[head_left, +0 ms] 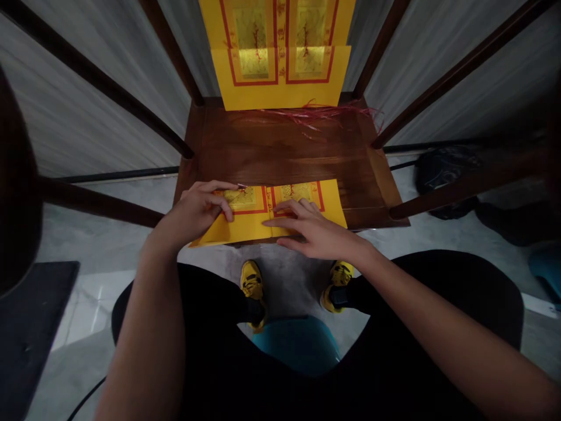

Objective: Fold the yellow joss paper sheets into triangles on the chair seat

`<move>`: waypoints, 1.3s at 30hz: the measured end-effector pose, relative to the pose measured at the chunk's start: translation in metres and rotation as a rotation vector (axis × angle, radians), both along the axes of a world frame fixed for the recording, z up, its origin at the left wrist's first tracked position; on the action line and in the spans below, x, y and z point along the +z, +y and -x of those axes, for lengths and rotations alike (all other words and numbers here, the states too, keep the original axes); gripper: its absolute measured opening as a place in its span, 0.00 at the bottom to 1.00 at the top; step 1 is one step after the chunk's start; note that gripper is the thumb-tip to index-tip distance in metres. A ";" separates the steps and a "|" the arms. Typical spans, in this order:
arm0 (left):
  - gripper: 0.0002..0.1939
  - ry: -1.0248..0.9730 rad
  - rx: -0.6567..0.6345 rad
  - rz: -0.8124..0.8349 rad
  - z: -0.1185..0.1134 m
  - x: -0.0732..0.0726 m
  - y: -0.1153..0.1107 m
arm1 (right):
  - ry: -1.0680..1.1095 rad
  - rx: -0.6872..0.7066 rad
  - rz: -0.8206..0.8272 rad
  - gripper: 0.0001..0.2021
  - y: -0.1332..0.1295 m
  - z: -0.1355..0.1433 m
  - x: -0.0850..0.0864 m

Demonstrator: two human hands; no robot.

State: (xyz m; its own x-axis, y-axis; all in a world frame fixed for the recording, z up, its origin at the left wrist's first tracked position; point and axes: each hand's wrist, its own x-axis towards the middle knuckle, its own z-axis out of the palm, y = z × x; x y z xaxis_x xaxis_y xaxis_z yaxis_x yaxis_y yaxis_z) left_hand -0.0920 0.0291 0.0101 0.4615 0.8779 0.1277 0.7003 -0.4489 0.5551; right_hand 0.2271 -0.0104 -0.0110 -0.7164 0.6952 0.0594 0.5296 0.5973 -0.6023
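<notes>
Your left hand (pixel 199 207), fingers parted, and your right hand (pixel 311 228), fingers loosely spread, rest on the yellow rectangular paper sheet with 2 red-framed gold panels (pixel 252 224), which lies along the near edge of the brown wooden tabletop (pixel 280 159)

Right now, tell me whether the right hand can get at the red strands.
Likely yes: past the yellow sheet under the right hand, only wooden surface seems to lie before the red strands.

one head cam, looks fwd & steeply down over lap (pixel 225 374); hands (pixel 198 206) near, approx mid-view.
</notes>
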 end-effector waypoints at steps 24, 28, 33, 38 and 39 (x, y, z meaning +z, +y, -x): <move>0.17 -0.279 -0.209 0.064 -0.154 0.037 -0.040 | -0.025 -0.100 -0.027 0.25 -0.006 0.016 -0.031; 0.21 -0.029 0.042 0.024 -0.155 -0.023 -0.013 | -0.065 -0.053 0.017 0.25 0.001 0.000 -0.022; 0.21 0.113 0.093 -0.102 -0.119 -0.041 0.000 | 0.051 -0.073 0.058 0.16 0.028 -0.047 -0.006; 0.24 0.081 0.066 -0.053 -0.115 -0.040 -0.001 | -0.150 -0.534 -0.166 0.27 0.040 -0.079 -0.010; 0.24 0.072 0.062 -0.045 -0.115 -0.041 -0.001 | -0.164 -0.539 -0.162 0.27 0.039 -0.081 -0.011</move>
State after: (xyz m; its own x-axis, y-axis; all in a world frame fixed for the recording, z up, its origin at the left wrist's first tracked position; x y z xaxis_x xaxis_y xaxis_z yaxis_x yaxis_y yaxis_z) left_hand 0.0230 0.0285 -0.0306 0.4160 0.8991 0.1361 0.7646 -0.4268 0.4829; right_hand 0.3077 0.0287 -0.0217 -0.2728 0.9554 0.1134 0.8627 0.2951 -0.4108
